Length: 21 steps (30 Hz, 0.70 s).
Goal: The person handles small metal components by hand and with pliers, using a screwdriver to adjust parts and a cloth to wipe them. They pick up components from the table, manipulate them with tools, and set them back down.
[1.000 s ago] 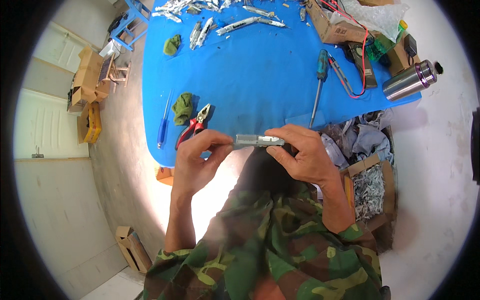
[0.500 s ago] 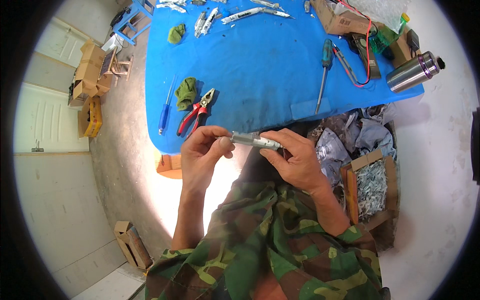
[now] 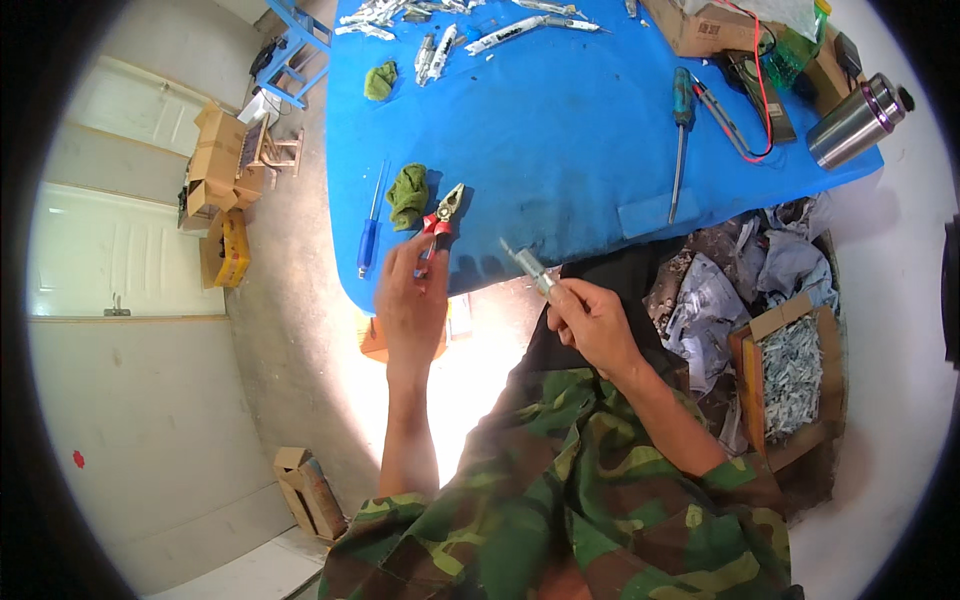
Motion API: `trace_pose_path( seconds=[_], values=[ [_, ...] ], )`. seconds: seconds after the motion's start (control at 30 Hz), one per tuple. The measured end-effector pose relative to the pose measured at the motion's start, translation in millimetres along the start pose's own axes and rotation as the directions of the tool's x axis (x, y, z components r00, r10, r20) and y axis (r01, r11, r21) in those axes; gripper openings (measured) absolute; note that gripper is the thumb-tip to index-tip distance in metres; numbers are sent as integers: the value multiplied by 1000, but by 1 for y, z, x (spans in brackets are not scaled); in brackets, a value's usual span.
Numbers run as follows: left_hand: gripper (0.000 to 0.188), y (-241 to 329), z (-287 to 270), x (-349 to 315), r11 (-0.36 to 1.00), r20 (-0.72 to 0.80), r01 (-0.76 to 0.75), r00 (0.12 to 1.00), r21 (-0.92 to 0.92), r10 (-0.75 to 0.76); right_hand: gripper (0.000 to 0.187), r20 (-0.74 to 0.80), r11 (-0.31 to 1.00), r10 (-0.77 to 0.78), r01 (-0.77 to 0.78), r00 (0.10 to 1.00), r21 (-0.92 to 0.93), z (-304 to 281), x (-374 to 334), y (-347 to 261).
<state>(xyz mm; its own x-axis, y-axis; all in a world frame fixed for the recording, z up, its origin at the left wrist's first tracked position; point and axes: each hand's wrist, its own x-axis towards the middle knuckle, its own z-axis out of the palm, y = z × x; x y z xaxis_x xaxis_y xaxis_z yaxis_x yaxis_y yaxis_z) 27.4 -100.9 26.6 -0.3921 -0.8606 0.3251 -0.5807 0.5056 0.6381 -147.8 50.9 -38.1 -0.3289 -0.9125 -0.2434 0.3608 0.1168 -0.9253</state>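
My right hand (image 3: 592, 325) is closed on a small white-and-grey tube-like piece (image 3: 532, 270) with a thin pointed end, which tilts up and left above the table's near edge. My left hand (image 3: 410, 300), a little smeared by motion, reaches over the handles of red-handled pliers (image 3: 451, 203) with its fingers stretched out. It covers most of the handles, so I cannot see whether it grips them. Left of the pliers lie a crumpled green cloth (image 3: 407, 197) and a blue-handled screwdriver (image 3: 368, 238).
On the blue-covered table (image 3: 560, 130) lie several white scrap pieces (image 3: 437, 52), a second green cloth (image 3: 380, 81), a long screwdriver (image 3: 680, 130) and a red-wired tester pen (image 3: 722, 118). A steel flask (image 3: 858, 125) stands at right. Below is a carton of shreds (image 3: 790, 380).
My left hand has let go of the tube-like piece and moved onto the pliers' handles. My right hand keeps the piece, now tilted upward. The whole view has shifted slightly.
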Motion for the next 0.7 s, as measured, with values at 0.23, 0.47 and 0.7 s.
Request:
trace_pose_path(
  seconds=[0.23,0.47,0.7],
  values=[
    [25,-34,6,39,896,-75,-149,978,419,197,26,-3,970,-1,2,1000,244,6,14,14],
    [30,-63,13,89,946,32,-3,999,325,-8,29,103,931,26,-61,994,361,-7,14,12],
    [26,-18,12,91,998,61,-26,998,63,22,33,119,870,-37,-27,992,493,-23,13,20]
  ],
)
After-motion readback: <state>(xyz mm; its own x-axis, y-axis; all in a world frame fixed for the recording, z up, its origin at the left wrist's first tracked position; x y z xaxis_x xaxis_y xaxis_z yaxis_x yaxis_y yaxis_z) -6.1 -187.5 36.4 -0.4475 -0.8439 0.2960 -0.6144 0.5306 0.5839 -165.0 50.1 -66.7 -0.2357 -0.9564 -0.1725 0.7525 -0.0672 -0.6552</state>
